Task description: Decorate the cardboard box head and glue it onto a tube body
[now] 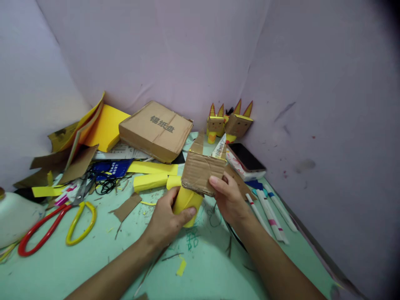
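Observation:
My left hand point(170, 216) is wrapped round a yellow paper tube point(189, 203), its thumb along the near side. A brown cardboard piece with a squarish face point(201, 171) sits against the tube's top, and two pointed ears rise from its upper edge. My right hand point(229, 193) pinches this cardboard head at its lower right corner, thumb in front. Whether head and tube are joined cannot be seen. Just left of them lies a rolled yellow paper tube point(150, 182). Two finished-looking cardboard figures with striped ears, a smaller one point(215, 123) and a larger one point(239, 123), stand at the back.
Scissors with red and yellow handles point(81, 227) lie at left, near a white bottle point(17, 218). Behind are a cardboard box point(156, 130) and yellow sheets point(109, 127). On the right, a phone point(246, 157) rests above several white markers point(271, 214). Scraps litter the green table point(125, 266).

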Motion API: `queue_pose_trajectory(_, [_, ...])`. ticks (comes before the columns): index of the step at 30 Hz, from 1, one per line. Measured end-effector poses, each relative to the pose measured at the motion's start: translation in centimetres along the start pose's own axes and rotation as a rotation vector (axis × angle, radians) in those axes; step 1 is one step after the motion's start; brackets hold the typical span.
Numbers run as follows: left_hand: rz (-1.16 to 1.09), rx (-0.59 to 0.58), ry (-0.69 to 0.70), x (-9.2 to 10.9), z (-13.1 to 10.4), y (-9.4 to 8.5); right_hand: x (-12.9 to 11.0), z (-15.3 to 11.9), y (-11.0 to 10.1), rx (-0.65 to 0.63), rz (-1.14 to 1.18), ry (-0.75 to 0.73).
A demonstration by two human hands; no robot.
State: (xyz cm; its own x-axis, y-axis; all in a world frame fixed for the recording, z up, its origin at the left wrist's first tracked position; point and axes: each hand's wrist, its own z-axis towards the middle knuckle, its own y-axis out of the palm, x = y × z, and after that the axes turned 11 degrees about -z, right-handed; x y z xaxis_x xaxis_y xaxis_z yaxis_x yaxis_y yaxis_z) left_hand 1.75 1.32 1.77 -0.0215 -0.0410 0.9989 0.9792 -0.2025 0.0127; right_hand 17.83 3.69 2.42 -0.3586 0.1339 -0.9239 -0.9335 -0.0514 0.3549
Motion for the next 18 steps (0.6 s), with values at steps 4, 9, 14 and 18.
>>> queue_pose_trajectory(4, [-0.015, -0.039, 0.029, -0.01, -0.21, 0.06, 0.00, -0.01, -0.26, -0.039, -0.041, -0.052])
queue_pose_trajectory(9, [-0.111, -0.071, -0.013, 0.03, -0.01, 0.50, -0.23, -0.28, -0.31, -0.055, -0.095, -0.087])
queue_pose_trajectory(14, [-0.223, -0.082, -0.152, -0.19, 0.22, 0.39, -0.03, -0.49, -0.34, -0.023, -0.164, -0.069])
queue_pose_trajectory(18, [-0.300, -0.068, -0.152, -0.36, 0.13, 0.36, 0.35, -0.58, -0.66, -0.014, -0.237, -0.079])
